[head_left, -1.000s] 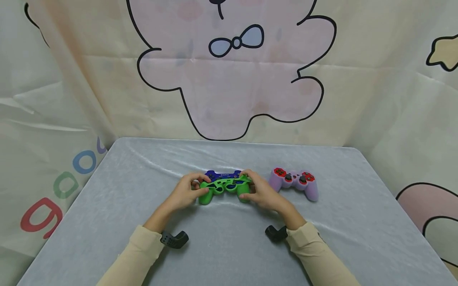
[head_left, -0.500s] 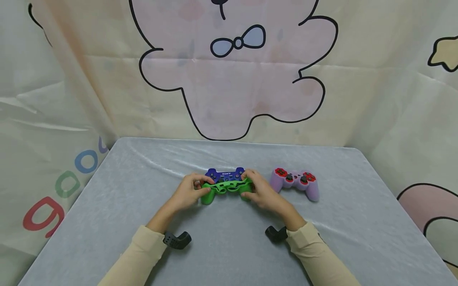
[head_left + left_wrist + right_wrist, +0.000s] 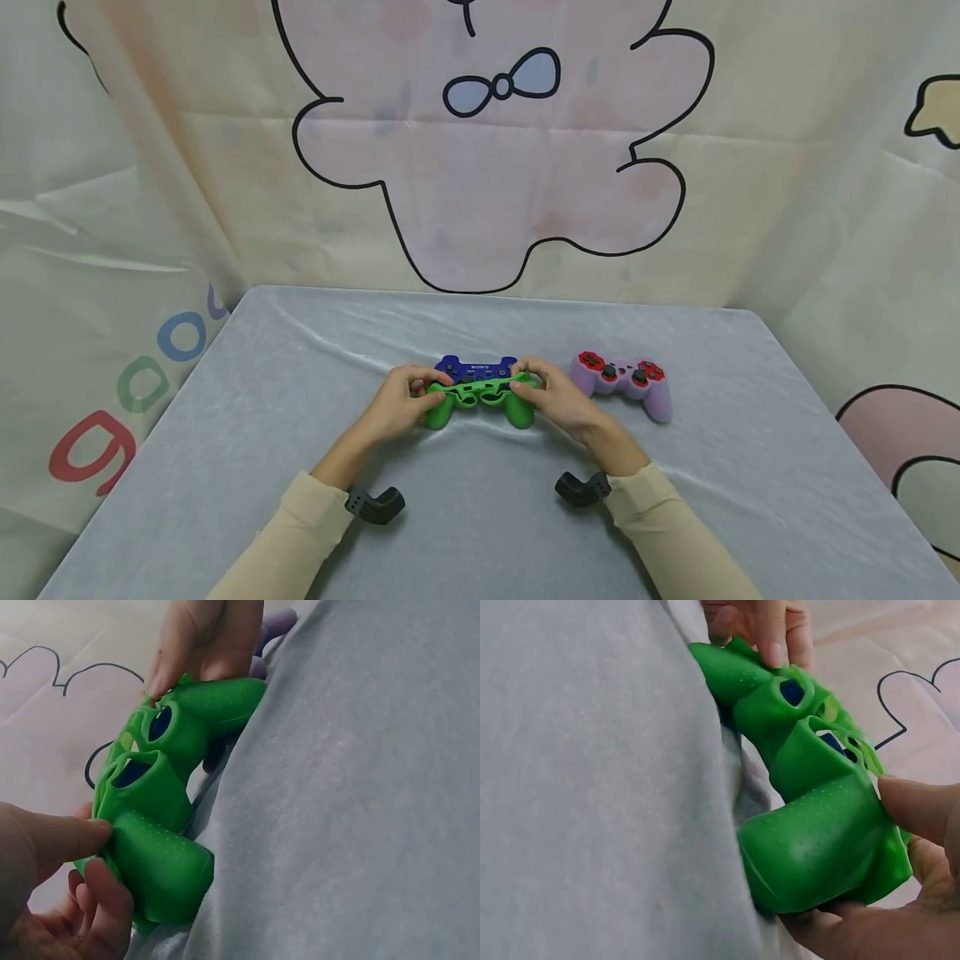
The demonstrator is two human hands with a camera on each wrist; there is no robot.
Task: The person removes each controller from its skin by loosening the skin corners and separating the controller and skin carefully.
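Note:
A blue game controller (image 3: 477, 371) marked SONY sits partly inside a green silicone cover (image 3: 520, 411) near the middle of the table. The cover's front is folded down, so the controller's top part shows above it. My left hand (image 3: 397, 402) pinches the cover's left side between thumb and fingers. On the opposite side, my right hand (image 3: 561, 402) pinches the cover's upper edge, thumb in front. Both wrist views show the green handles (image 3: 161, 870) resting low against the cloth, with bits of blue visible through the holes. The controller's handles are hidden inside the cover.
To the right of my right hand lies a purple controller (image 3: 618, 379) with red button areas. Grey-blue cloth (image 3: 480, 517) covers the table. A printed curtain (image 3: 480, 167) hangs behind it.
The cover's front has come down off the blue controller, baring more of its face. My right thumb has moved up from the handle to the cover's edge. The left hand keeps its pinch.

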